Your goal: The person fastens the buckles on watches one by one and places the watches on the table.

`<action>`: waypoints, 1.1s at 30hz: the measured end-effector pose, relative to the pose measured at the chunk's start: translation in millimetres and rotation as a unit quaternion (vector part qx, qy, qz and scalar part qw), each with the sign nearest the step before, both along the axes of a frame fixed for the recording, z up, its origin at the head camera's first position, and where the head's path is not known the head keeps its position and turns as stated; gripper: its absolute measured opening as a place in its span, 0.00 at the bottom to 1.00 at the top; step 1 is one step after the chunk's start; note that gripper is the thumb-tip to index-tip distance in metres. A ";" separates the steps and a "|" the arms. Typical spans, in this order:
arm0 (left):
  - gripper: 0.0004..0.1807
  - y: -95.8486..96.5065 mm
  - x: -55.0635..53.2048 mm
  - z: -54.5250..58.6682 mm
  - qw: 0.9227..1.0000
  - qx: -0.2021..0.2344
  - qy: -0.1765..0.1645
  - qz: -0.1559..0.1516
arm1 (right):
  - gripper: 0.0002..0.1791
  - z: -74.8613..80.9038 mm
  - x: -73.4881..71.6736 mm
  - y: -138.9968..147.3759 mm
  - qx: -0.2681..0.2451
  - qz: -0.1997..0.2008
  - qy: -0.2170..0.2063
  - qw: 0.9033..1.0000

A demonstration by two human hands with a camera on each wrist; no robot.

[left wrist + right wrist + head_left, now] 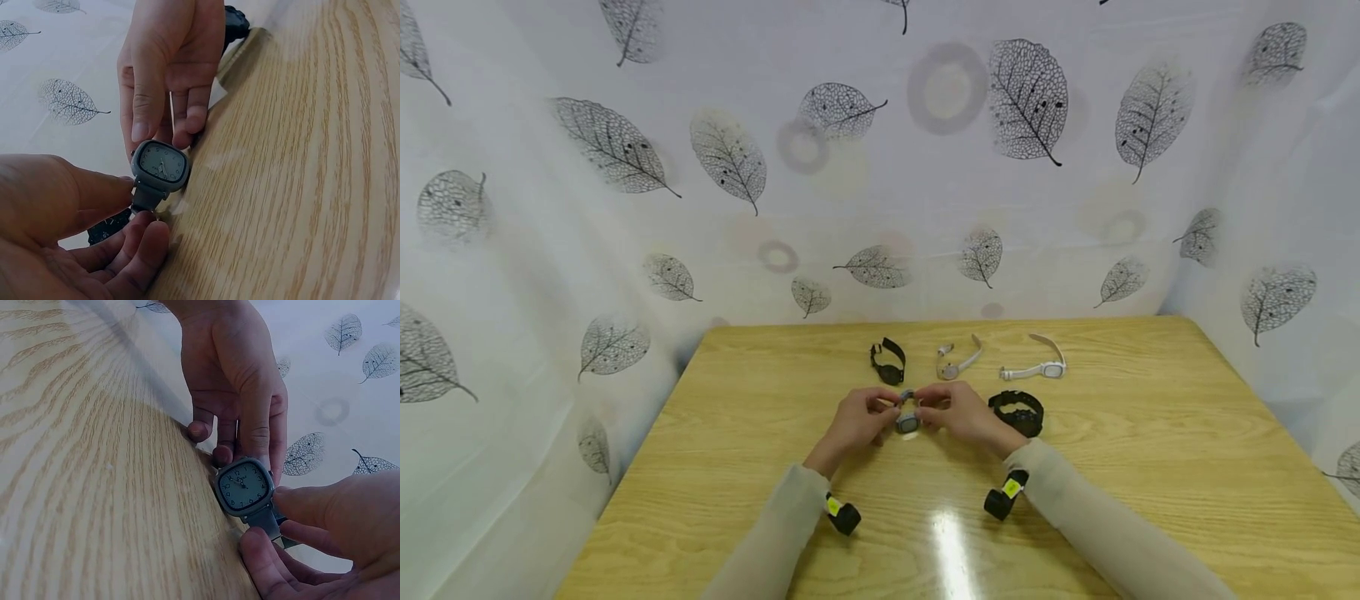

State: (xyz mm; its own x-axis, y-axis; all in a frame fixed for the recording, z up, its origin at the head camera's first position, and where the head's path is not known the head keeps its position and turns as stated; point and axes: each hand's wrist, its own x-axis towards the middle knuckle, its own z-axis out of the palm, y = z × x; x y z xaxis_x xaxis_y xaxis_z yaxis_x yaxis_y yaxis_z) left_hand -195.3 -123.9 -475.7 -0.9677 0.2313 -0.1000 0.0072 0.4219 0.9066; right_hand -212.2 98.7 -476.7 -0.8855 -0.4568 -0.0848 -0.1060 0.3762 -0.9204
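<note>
A grey-green wristwatch (908, 423) with a rounded square face stands near the middle of the table, its strap curving up behind the face. My left hand (859, 418) pinches it from the left between thumb and fingers. From the other side my right hand (961, 410) grips it the same way. Both wrist views show the watch face (161, 165) close up, dark numerals on a pale dial, tilted upward just above the wood. Part of the strap (264, 520) is hidden behind the fingers.
On the wooden table (737, 417), a black watch (891, 373), a pale pinkish watch (951, 370) and a white watch (1051, 369) lie in a row behind the hands. Another black watch (1026, 419) sits beside the right wrist. A leaf-patterned curtain (880, 183) hangs behind the table.
</note>
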 end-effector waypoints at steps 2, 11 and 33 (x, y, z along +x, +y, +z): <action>0.10 -0.6 -0.7 0.6 1.000 0.001 0.002 0.000 | 0.21 2.6 0.6 0.4 -0.004 0.002 -0.002 1.000; 0.17 -6.8 -3.2 6.4 0.998 0.015 0.049 0.027 | 0.27 20.4 1.2 4.0 -0.025 -0.018 -0.004 1.000; 0.19 -12.0 -23.0 18.0 0.987 0.029 0.104 0.116 | 0.29 34.6 -28.7 -11.2 -0.009 -0.024 0.038 0.999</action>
